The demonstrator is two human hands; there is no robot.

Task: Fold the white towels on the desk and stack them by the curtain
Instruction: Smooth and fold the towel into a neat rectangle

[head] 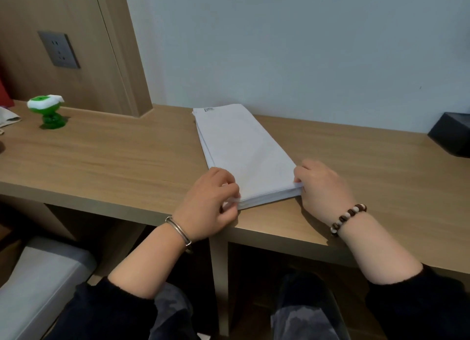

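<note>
On desk (114, 156), long folded white towel (244, 151); left hand (211, 202), right hand (323, 187) pinch near corners.

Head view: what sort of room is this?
Likely a hotel room or bedroom: a built-in wooden desk, a wall socket set in wood panelling, and a folded white towel.

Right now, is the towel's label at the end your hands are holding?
No, the label sits at the far end of the white towel; the left hand and right hand pinch its near corners.
</note>
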